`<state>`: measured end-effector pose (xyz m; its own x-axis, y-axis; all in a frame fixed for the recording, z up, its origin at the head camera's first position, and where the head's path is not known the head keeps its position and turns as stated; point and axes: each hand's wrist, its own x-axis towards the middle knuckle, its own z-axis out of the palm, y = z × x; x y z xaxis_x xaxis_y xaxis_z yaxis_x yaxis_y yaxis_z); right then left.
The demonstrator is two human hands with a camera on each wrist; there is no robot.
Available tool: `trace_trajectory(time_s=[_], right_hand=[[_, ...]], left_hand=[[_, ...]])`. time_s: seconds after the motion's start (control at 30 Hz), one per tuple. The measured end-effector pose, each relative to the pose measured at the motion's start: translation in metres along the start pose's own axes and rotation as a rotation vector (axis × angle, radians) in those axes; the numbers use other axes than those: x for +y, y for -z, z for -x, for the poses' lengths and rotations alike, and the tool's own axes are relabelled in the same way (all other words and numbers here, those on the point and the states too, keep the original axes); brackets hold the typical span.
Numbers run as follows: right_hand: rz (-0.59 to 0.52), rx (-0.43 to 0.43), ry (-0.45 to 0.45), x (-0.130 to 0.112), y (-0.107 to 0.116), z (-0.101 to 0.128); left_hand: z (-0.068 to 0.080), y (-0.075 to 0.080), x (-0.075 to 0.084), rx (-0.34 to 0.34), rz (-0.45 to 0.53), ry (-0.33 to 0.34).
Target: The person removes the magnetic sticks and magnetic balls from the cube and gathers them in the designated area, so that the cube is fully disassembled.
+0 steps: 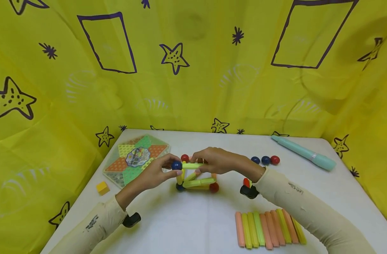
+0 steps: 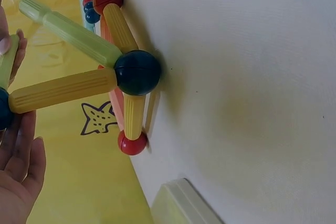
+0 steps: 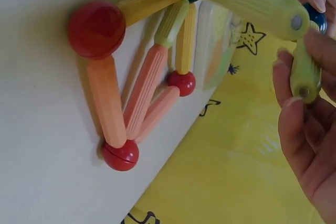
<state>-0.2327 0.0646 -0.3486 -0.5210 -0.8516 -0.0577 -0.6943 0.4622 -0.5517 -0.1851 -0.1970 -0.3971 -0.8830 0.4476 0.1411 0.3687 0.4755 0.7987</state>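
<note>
My left hand [image 1: 156,172] pinches a blue ball [image 1: 176,165] between thumb and fingers, atop an upright yellow magnetic stick [image 2: 63,90]. With my right hand [image 1: 216,160] I grip a light green magnetic stick [image 3: 305,72], its far end right at that ball. The upright stick rises from a lower blue ball [image 2: 137,73], a corner of a frame lying on the table. Yellow, orange and pink sticks [image 3: 106,100] and red balls [image 3: 97,30] form the rest of that frame. Another light green stick [image 3: 247,3] slants up from the lower blue ball; its metal-tipped end is free.
A hexagonal game board [image 1: 137,157] lies back left, a yellow cube [image 1: 102,188] before it. Two blue balls [image 1: 265,160] and a red ball [image 1: 275,160] sit right, near a teal tapered tube [image 1: 304,152]. Several sticks [image 1: 266,229] lie in a row at front right, partly under my right forearm.
</note>
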Motion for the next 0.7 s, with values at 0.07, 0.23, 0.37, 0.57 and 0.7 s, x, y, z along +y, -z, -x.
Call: trace_trajectory(time_s=[0.07, 0.23, 0.37, 0.57, 0.7], right_hand=[[0.025, 0.017, -0.003, 0.0, 0.0, 0.001], [0.037, 0.067, 0.015, 0.003, 0.001, 0.007], [-0.016, 0.134, 0.049, 0.009, 0.01, 0.019], [-0.148, 0.238, -0.021, 0.024, 0.021, 0.042], [-0.238, 0.277, -0.076, 0.037, 0.018, 0.058]], left_hand=[[-0.001, -0.001, -0.001, -0.003, -0.004, -0.006], [-0.004, -0.005, -0.003, -0.017, -0.018, -0.031], [-0.004, -0.005, -0.004, 0.011, -0.04, -0.028], [-0.003, -0.004, -0.004, 0.015, -0.042, -0.014], [-0.002, -0.004, -0.003, 0.021, -0.043, -0.011]])
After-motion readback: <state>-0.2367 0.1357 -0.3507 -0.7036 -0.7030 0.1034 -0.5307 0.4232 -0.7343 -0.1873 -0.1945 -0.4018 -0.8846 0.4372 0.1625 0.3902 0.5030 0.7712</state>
